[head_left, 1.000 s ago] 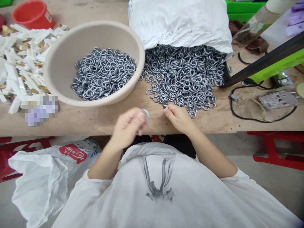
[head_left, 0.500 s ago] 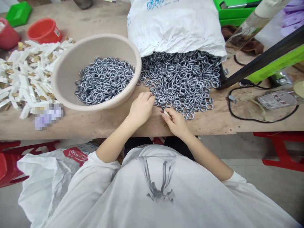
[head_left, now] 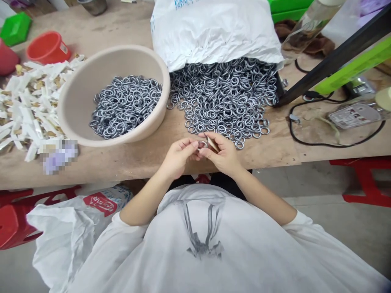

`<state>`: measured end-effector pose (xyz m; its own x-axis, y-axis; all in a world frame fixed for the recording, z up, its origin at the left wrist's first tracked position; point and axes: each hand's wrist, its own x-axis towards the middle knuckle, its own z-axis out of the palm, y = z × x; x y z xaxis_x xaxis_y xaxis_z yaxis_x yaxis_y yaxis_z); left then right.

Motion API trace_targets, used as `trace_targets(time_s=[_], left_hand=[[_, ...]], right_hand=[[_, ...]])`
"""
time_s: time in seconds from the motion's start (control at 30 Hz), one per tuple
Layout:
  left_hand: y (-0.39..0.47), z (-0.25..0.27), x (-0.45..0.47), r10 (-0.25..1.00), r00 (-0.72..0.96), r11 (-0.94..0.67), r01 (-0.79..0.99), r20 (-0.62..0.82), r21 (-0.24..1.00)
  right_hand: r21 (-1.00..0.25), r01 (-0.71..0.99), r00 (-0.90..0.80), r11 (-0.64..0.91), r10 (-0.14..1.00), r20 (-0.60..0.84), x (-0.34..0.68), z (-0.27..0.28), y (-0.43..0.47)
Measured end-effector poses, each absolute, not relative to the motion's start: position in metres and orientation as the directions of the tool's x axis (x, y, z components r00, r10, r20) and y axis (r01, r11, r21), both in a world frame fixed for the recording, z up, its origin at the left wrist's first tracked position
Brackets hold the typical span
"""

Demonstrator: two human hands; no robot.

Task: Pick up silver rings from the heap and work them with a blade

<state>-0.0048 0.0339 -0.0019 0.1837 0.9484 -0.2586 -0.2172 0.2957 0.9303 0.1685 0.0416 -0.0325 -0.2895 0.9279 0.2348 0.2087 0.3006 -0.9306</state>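
Observation:
My left hand [head_left: 180,156] pinches a small silver-grey ring [head_left: 202,143] between thumb and fingertips, over the table's front part. My right hand [head_left: 224,152] meets it there, fingers closed around a small tool with a pale handle [head_left: 212,144]. The tool's working end is too small and partly hidden to make out. Just beyond both hands spreads a heap of loose metal rings [head_left: 226,101], spilling from a white sack [head_left: 214,32]. To the left, a beige basin [head_left: 71,91] holds a pile of similar rings [head_left: 125,106].
White and brown strips [head_left: 33,110] lie heaped left of the basin, with a red tub [head_left: 45,47] behind them. At right stand a slanted black-and-green post [head_left: 336,57], a black cable [head_left: 332,145] and a clear container [head_left: 354,116]. A red stool [head_left: 366,179] is below.
My left hand has come back from the heap's edge towards my body and now holds a ring. The two hands have drawn together; the right still grips the tool. The view has shifted slightly.

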Motion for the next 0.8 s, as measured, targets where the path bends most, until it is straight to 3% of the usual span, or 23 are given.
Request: trace_targets(time_s=[0.1, 0.2, 0.33, 0.47, 0.63, 0.8], left_hand=[[0.011, 0.003, 0.005, 0.925, 0.192, 0.379, -0.375, -0.329, 0.846], [0.002, 0.001, 0.007, 0.925, 0.204, 0.375, -0.358, -0.32, 0.855], [-0.002, 0.0, 0.009, 0.912, 0.238, 0.403, -0.359, -0.335, 0.842], [-0.003, 0.007, 0.012, 0.91, 0.25, 0.41, -0.414, -0.331, 0.813], [-0.005, 0.01, 0.012, 0.901, 0.218, 0.433, -0.476, -0.374, 0.765], [-0.007, 0.009, 0.013, 0.892, 0.198, 0.45, -0.475, -0.406, 0.756]], right_hand=[[-0.947, 0.072, -0.337, 0.312, 0.902, 0.271, 0.165, -0.018, 0.039], [-0.989, -0.074, -0.458, 0.131, 0.876, 0.15, 0.161, -0.009, 0.037], [-0.997, -0.075, -0.448, 0.02, 0.892, 0.052, 0.159, -0.004, 0.035], [-0.965, 0.131, -0.264, 0.228, 0.946, 0.188, 0.164, -0.001, 0.03], [-0.771, 0.348, -0.42, 0.533, 0.824, 0.38, 0.17, 0.0, 0.018], [-0.706, 0.436, -0.46, 0.559, 0.812, 0.359, 0.17, 0.001, 0.017]])
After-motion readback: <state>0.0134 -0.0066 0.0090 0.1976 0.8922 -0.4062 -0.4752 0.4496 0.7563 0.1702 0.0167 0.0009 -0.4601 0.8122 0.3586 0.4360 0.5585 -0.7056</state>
